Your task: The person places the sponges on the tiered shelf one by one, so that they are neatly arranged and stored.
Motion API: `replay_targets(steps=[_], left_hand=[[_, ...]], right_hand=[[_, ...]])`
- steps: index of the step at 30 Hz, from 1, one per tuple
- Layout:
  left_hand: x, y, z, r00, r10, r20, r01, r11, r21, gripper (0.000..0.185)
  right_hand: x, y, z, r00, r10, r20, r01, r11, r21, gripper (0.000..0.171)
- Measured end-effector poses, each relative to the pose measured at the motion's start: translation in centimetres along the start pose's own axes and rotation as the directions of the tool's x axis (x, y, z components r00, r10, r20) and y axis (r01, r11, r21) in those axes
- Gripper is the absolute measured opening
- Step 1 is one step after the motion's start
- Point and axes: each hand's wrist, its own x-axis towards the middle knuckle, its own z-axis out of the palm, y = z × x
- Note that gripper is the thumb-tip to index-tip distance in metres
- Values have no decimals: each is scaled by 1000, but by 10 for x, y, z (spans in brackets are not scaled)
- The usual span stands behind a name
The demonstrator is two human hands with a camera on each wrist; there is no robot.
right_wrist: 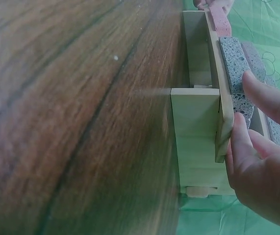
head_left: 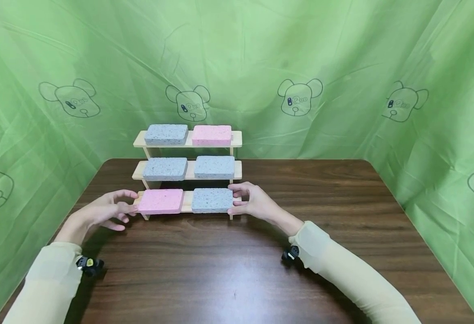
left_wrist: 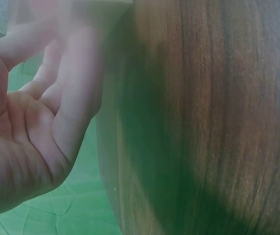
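My right hand [head_left: 257,202] is at the right end of the lowest shelf [head_left: 187,201]. Its thumb and a finger straddle the end of a porous grey-blue sponge [head_left: 212,200]; in the right wrist view, fingertips [right_wrist: 248,81] lie against that sponge [right_wrist: 232,61]. At the other end, my left hand [head_left: 105,211] reaches in with fairly straight fingers, its thumb and index tips right at the shelf end beside a pink sponge [head_left: 161,201]. The left wrist view shows the left palm [left_wrist: 22,127] turned to the camera, with blurred fingertips at the shelf.
A three-tier wooden stand holds two grey-blue sponges [head_left: 165,169] [head_left: 214,167] on its middle shelf. Up top sit one grey-blue sponge [head_left: 166,134] and one pink sponge [head_left: 211,135]. Beneath is a dark wooden table [head_left: 220,261]; a green curtain [head_left: 245,49] hangs around it.
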Motion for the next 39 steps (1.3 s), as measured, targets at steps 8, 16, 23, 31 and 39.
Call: replay_targets(steps=[8,16,23,31,39], left_hand=[[4,-2,2,1000,-6,4,6,1000,-14,60],[7,2,0,1000,-5,10,5,1000,1,59],[6,4,-1,1000,-10,8,10,1000,-1,59],[12,6,-5,1000,20,19,-21,999,50,58],[3,9,-7,988,150,33,-153,955,254,49]], right_hand=[[0,2,-2,1000,8,-4,-8,1000,-3,75],[1,2,-2,1000,0,-13,0,1000,1,74],[4,0,-2,1000,-8,-7,7,1000,-27,75],[7,-7,-9,1000,-10,11,11,995,-96,73],[7,-20,-28,997,17,81,-1,981,-192,66]])
